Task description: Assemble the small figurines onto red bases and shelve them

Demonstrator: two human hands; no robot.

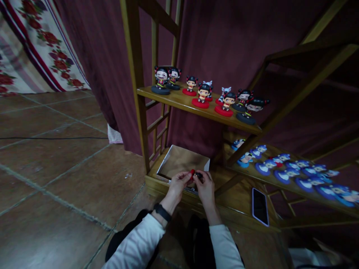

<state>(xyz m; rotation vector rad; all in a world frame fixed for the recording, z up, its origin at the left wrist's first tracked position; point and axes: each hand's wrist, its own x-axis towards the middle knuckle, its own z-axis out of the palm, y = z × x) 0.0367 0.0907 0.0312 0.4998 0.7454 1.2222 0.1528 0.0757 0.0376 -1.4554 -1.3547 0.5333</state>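
Between my hands, over the front edge of a shallow box [185, 160], is a small figurine [199, 175] with a dark top and a red base. My left hand [178, 184], with a black band at its wrist, pinches the red base side. The fingers of my right hand [205, 186] are closed around the dark, hair-like end. My fingertips hide much of the figurine, so its face and details cannot be made out. The box has white sides and a brown inside, and rests on the lowest wooden shelf.
On the upper shelf [179, 101] stand several figurines [203, 93] on red or dark bases. More blue-and-white figurines [286, 173] line a shelf at the right. A phone [260, 206] lies on the low shelf's right end. A wooden post [137, 74] rises at the left.
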